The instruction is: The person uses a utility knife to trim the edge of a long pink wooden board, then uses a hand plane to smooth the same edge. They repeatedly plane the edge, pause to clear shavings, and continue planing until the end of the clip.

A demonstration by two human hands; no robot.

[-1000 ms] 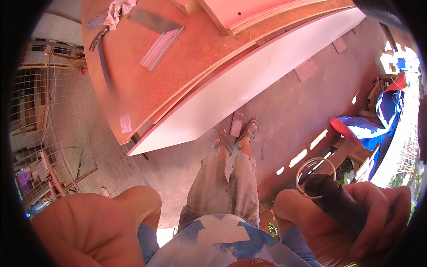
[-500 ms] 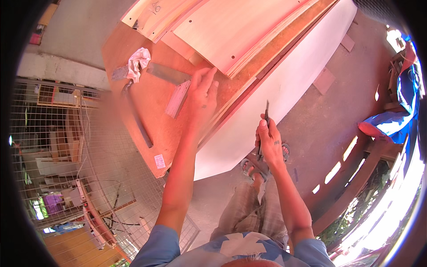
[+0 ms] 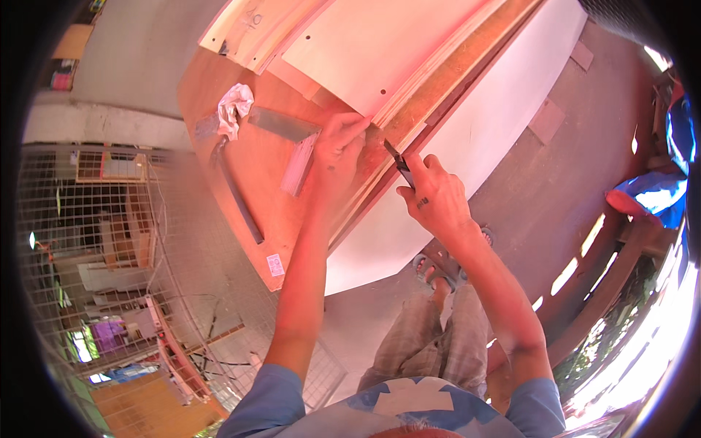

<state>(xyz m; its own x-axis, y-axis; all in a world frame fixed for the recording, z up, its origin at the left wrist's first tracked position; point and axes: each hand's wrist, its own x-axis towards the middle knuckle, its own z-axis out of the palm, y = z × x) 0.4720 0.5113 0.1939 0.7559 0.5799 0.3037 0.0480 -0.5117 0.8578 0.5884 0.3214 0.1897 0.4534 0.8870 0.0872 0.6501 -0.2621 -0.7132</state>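
Note:
My right hand [image 3: 439,196] is closed around a black-handled utility knife [image 3: 401,166]. Its dark blade points up and left, toward the near corner of a stack of boards. At that corner my left hand [image 3: 338,150] has its fingers bent together, gripping the edge of the pale wooden panel [image 3: 343,62]; the fingertips are partly hidden. A small pinkish wood block [image 3: 298,166] lies beside my left wrist. Behind it rests a flat grey metal strip [image 3: 281,124], possibly a square's blade joined to the block.
A brown board [image 3: 219,175] carries crumpled paper [image 3: 235,106], a hammer [image 3: 239,193] and a small label [image 3: 274,265]. A long white sheet [image 3: 467,168] runs along its right side. Wire mesh [image 3: 95,219] stands at left, a blue tarp [image 3: 657,193] at far right.
My right hand has brought the knife up and left, from beside the white sheet to the boards' corner. My left hand's fingers have drawn in at the panel's corner.

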